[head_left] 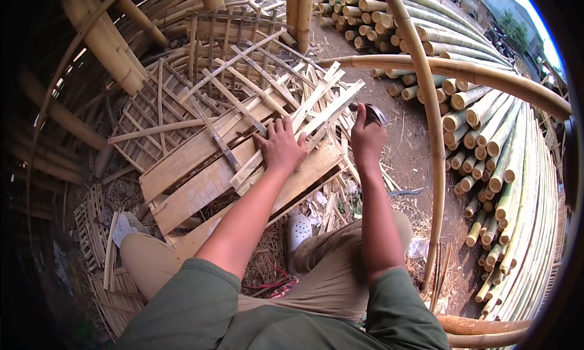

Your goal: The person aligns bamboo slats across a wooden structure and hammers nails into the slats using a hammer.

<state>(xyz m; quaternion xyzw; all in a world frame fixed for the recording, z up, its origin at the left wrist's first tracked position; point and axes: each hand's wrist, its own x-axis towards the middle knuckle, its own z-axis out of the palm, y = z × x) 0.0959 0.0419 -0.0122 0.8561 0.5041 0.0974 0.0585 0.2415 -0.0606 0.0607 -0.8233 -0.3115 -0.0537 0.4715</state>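
Note:
My left hand lies with its fingers spread on light bamboo strips that rest across a low wooden plank platform. Nothing is gripped in it. To the right, my right hand is wrapped round a hammer, whose dark head shows above the fist, beside the ends of the strips. A lattice of crossed bamboo slats lies on the far part of the platform, just beyond my left hand.
Stacked bamboo poles fill the right side, behind an upright curved pole. Woven slat panels lie at the left. Thick bamboo posts stand at the upper left. A white shoe is below the platform's edge.

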